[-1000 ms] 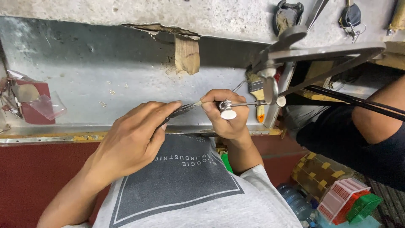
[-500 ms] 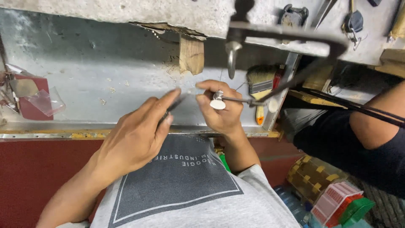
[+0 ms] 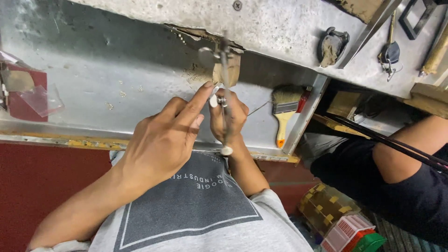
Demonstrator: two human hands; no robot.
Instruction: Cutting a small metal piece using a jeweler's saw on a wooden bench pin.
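My left hand (image 3: 161, 140) lies over the metal-clad bench (image 3: 93, 70), its index finger stretched out toward a wooden peg (image 3: 228, 72) that sticks out from under the concrete ledge. Right behind it, my right hand (image 3: 231, 116) is shut on a thin metal saw-like frame tool (image 3: 225, 93). The tool stands nearly upright, with a white knob at its lower end by my wrist and its upper end in front of the peg. Whatever small piece sits between my fingertips is hidden.
A paintbrush with a yellow handle (image 3: 284, 112) lies to the right on the bench. A red box with clear plastic (image 3: 23, 93) sits at the far left. Another person's arm in a black sleeve (image 3: 410, 168) is at the right. Keys (image 3: 389, 53) hang above, and coloured crates (image 3: 354, 233) stand below.
The metal frame tool has swung from lying level at the right to standing upright over my hands. My left index finger has stretched out toward the wooden peg.
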